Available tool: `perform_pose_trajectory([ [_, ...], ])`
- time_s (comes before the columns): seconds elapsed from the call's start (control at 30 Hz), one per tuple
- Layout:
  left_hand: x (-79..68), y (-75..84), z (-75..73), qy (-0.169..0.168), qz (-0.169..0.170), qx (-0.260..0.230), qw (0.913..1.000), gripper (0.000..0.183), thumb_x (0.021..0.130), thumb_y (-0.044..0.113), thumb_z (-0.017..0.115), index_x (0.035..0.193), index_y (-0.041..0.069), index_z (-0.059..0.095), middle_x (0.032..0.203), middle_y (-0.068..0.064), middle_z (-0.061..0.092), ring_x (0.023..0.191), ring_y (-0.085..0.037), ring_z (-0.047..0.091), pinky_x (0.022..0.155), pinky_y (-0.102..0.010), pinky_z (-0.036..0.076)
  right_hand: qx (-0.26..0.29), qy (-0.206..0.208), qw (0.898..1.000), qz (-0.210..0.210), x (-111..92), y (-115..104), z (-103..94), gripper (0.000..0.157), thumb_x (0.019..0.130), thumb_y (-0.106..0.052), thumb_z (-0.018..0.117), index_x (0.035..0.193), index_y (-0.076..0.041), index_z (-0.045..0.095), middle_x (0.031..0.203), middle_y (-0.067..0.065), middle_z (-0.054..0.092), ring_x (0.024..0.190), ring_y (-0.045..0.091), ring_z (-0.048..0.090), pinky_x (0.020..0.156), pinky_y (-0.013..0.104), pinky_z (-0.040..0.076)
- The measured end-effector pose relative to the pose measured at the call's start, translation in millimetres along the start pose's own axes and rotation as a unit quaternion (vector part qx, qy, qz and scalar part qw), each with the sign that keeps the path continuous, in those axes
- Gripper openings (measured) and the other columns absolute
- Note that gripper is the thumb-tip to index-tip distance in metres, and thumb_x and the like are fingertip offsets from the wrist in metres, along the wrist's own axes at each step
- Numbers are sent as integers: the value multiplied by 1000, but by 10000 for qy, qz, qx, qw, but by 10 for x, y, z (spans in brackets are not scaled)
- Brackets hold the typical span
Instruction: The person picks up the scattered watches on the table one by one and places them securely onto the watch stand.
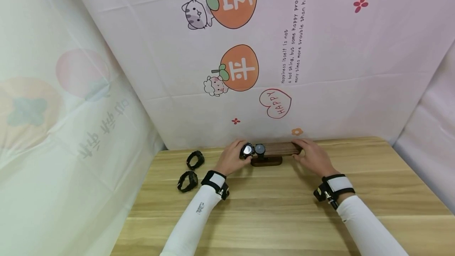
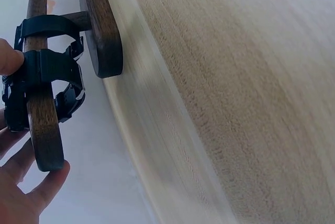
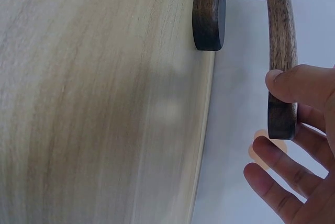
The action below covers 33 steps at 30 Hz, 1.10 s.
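Note:
A dark wooden watch stand (image 1: 281,149) stands near the back edge of the table, its bar raised above a rounded base (image 1: 266,162). Two black watches circle the bar: one at its left end (image 1: 247,150), the other (image 1: 260,149) just right of it. My left hand (image 1: 231,160) holds the end watch; in the left wrist view its thumb lies on that watch's strap (image 2: 52,68), with other fingers around the bar's end. At the opposite end, my right hand (image 1: 314,157) pinches the bar (image 3: 282,35), thumb in front, some fingers behind and others spread.
Two more black watches lie on the table's left side, one farther back (image 1: 195,160) and one nearer (image 1: 187,181). A printed white cloth (image 1: 320,102) hangs behind the wooden table (image 1: 263,216), and another cloth (image 1: 117,129) hangs along the left.

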<state>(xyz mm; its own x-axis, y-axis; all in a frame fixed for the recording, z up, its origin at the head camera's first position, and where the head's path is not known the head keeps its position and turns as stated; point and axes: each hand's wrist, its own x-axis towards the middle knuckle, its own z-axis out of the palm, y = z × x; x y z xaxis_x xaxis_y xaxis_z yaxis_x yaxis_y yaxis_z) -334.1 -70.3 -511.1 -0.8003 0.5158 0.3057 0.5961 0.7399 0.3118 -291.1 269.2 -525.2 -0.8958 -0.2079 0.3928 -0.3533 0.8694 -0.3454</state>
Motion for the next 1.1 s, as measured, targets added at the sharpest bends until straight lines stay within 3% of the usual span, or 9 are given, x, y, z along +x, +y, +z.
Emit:
perform_pose_trajectory([
  [0.83,-29,24,-29,-72,-43,-40,10000,68,99,37,74,156,10,50,156,-10,54,143,-27,55,118,-47,50,-292,54,9995,-93,2,-31,-7,61,91,-20,84,145,-3,62,144,25,64,130,47,62,97,63,58],
  [1.1,-128,-38,-44,-8,-134,-78,9999,79,95,35,79,161,9,43,161,-13,48,147,-31,51,122,-48,47,-428,3,9989,-208,-34,-72,-45,66,90,-18,85,148,0,59,147,27,61,130,49,61,96,63,59],
])
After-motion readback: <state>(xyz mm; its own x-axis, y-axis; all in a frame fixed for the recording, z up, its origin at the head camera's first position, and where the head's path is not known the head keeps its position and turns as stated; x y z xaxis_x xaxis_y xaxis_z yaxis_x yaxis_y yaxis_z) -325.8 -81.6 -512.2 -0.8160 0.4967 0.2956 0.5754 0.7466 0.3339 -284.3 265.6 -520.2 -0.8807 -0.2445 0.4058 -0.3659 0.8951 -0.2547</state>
